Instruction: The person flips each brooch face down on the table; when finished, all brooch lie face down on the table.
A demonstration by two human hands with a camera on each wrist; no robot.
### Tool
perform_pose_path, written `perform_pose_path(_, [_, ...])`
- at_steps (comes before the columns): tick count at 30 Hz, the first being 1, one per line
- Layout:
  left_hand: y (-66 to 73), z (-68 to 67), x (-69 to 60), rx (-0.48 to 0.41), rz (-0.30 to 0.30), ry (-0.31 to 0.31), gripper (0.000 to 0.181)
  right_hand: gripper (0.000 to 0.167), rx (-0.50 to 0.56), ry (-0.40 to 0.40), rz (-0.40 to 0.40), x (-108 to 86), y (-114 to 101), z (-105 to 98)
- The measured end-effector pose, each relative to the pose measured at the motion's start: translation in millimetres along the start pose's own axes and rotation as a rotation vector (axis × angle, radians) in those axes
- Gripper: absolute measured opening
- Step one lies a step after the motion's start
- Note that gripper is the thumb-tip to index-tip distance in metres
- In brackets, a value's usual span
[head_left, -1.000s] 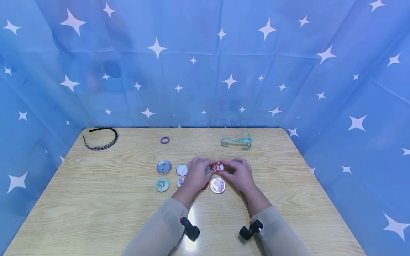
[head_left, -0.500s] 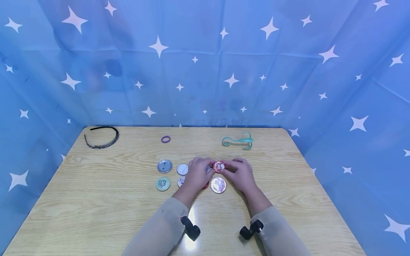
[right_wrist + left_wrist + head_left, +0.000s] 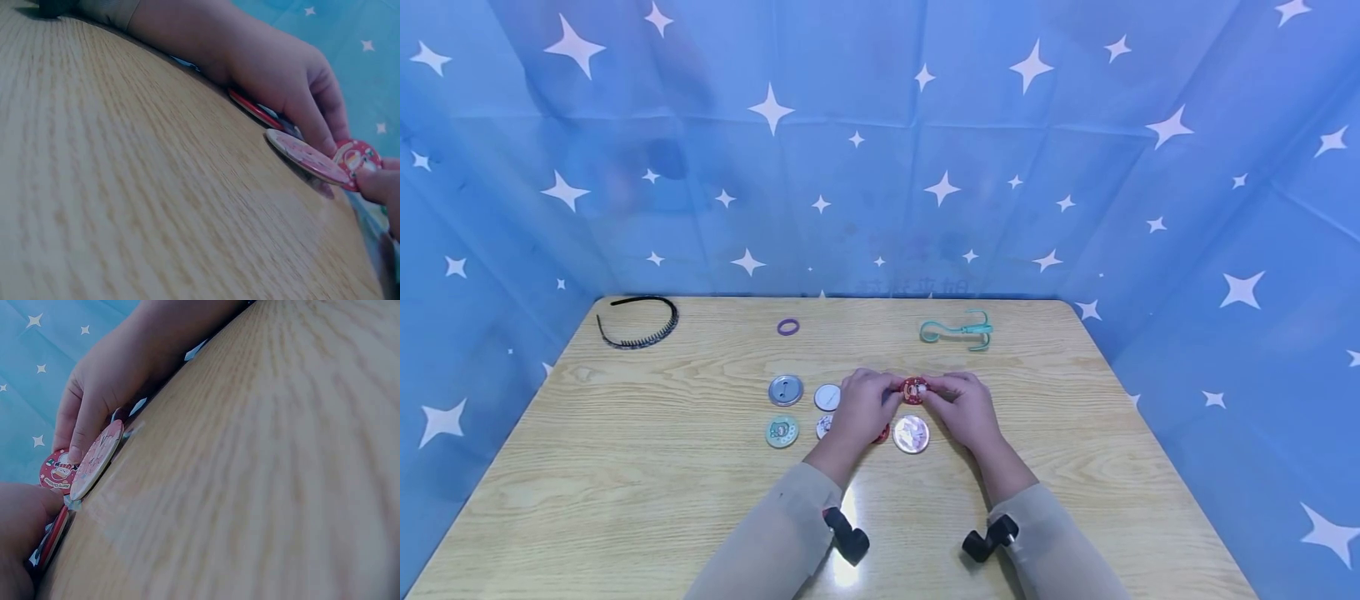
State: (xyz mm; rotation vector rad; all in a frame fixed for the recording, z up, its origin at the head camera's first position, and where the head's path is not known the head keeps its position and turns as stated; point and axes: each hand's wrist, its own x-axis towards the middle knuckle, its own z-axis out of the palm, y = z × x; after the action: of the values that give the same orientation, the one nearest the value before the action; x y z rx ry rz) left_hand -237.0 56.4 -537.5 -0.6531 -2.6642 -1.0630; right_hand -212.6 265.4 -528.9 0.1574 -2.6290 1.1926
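Note:
Both hands pinch a small red pin badge (image 3: pixel 913 390) with a cartoon print, fingertips on opposite edges. In the head view my left hand (image 3: pixel 862 408) is on its left side and my right hand (image 3: pixel 962 408) on its right. The badge is tilted up behind a pink, shiny badge (image 3: pixel 911 434) that lies on the table, as the right wrist view shows. Under the left hand a red-rimmed badge (image 3: pixel 255 109) is partly covered. Beside that hand lie a white badge (image 3: pixel 827 397) and a half-hidden white printed badge (image 3: pixel 824 426).
Farther left lie a silver badge back (image 3: pixel 786 390) with its pin showing and a mint-green badge (image 3: pixel 782 432). Toward the table's back edge are a black toothed headband (image 3: pixel 655 337), a purple hair tie (image 3: pixel 787 327) and a teal clip-like item (image 3: pixel 958 330). A blue star-printed curtain (image 3: pixel 850 192) hangs behind.
The red badge has changed its tilt slightly between the fingertips, and its face looks darker now. The right fingertips cover a bit more of it. Both arms stay nearly in place.

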Motion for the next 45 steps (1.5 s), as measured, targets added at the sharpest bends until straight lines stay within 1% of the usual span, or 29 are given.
perform_pose_path(5, [1.2,-0.7,0.1,-0.011,0.002,0.006,0.019,0.020,-0.001,-0.001,0.015,0.4,0.0,-0.6])
perform_pose_path(9, [0.8,-0.2,-0.2,0.002,0.016,0.015,0.018,0.019,0.011,0.011,0.017,0.0,0.5,-0.4])
perform_pose_path(13, [0.2,0.0,-0.8,0.017,0.036,0.037,0.015,0.017,0.019,0.026,0.014,0.4,0.0,0.2])
perform_pose_path(16, [0.5,-0.3,-1.4,0.024,0.040,0.053,0.012,0.014,0.018,0.032,0.014,0.3,0.0,0.8])
perform_pose_path(20, [0.8,-0.7,-1.6,0.020,0.027,0.060,0.011,0.010,0.007,0.039,0.007,0.2,1.2,1.4])
perform_pose_path(25, [0.8,-1.1,-1.6,0.014,0.028,0.066,0.011,0.011,-0.001,0.044,0.002,0.2,1.2,1.2])
perform_pose_path(32, [1.7,-2.0,0.1,0.019,0.016,0.031,0.014,0.009,0.001,0.050,0.001,-0.1,0.7,0.8])
perform_pose_path(37, [3.1,-2.9,1.0,0.003,-0.003,0.020,0.023,0.008,0.005,0.042,0.001,0.6,0.6,1.3])
perform_pose_path(40, [3.5,-3.1,0.6,-0.001,-0.010,0.017,0.026,0.007,0.003,0.038,-0.011,0.7,1.2,1.6])
perform_pose_path(45, [3.3,-3.2,-0.2,-0.007,-0.018,0.009,0.026,0.007,-0.004,0.032,-0.039,1.0,1.7,1.9])
